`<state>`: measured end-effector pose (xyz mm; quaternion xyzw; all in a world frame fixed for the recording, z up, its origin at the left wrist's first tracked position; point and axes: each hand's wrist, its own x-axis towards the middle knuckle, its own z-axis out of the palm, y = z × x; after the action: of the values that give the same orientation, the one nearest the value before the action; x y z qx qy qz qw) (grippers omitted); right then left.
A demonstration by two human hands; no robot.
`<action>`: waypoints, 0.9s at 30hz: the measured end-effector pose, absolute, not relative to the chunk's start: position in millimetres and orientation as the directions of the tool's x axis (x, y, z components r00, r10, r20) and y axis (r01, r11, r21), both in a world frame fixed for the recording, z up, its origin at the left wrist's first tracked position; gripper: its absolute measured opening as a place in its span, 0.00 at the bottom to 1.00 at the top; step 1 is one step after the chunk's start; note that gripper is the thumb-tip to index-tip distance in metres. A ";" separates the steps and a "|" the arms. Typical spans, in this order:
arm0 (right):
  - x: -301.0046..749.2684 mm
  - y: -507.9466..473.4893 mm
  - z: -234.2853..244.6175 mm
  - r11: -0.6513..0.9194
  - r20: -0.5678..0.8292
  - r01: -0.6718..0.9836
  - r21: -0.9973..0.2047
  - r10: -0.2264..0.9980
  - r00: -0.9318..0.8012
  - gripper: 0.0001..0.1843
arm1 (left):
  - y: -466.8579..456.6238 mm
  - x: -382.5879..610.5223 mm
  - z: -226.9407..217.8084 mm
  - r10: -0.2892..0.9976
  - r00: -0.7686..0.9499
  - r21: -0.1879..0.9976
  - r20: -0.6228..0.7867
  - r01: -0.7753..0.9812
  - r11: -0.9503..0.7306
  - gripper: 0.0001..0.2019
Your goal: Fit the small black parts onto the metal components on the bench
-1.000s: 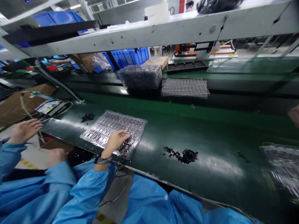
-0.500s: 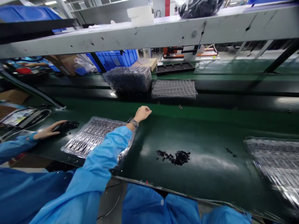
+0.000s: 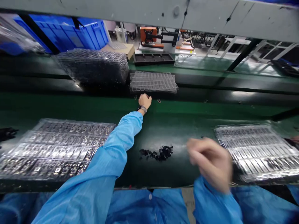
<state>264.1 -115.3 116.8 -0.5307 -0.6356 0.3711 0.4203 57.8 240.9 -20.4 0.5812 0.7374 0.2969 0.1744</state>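
My left hand (image 3: 145,101), with a watch on its wrist, reaches far out over the green work surface (image 3: 177,116). Its fingers are curled, and what they hold, if anything, is hidden. Small metal parts (image 3: 159,100) lie just right of it. My right hand (image 3: 210,160) is blurred by motion above the near part of the surface; its fingers look curled together, with nothing in them that I can make out. Between my arms is a loose pile of small black pieces (image 3: 164,153). A clear tray (image 3: 70,135) filled with small metal parts lies left of my left arm.
Another clear tray (image 3: 254,149) lies at right, with part of another person's hand (image 3: 295,139) beyond it. Behind the surface stand a tall stack of clear trays (image 3: 98,67), a low stack of clear trays (image 3: 153,81) and a black tray (image 3: 154,59). A shelf beam (image 3: 140,12) crosses above.
The view has swung right and closer. My left hand has reached farther out, close to the small metal parts at the far side. My right hand has come into view.
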 end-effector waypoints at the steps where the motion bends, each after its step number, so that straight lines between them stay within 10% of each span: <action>1: 252.7 -87.9 98.1 0.141 0.104 0.383 -0.913 0.988 -0.116 0.04 | 243.1 69.4 -20.5 0.970 -0.231 0.628 0.081 0.767 0.130 0.12; 7: 224.9 0.0 12.8 0.212 -0.238 0.701 -0.681 0.841 -0.486 0.06 | 252.9 116.2 -21.5 0.973 -0.230 0.582 0.024 0.795 0.174 0.22; 14: 207.8 -10.2 9.5 0.334 -0.206 0.629 -0.702 0.750 -0.629 0.07 | 267.3 130.5 -26.2 0.976 -0.213 0.604 -0.032 0.775 0.189 0.14; 27: 211.0 -25.6 -19.5 0.425 -0.219 0.651 -0.629 0.707 -0.673 0.07 | 245.2 116.0 -17.9 0.949 -0.316 0.633 -0.009 0.732 0.250 0.28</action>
<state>211.0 -25.6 -19.5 -0.4025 -0.8431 0.3545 0.0393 116.0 245.2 -17.9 0.5494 0.7649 0.2701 0.2001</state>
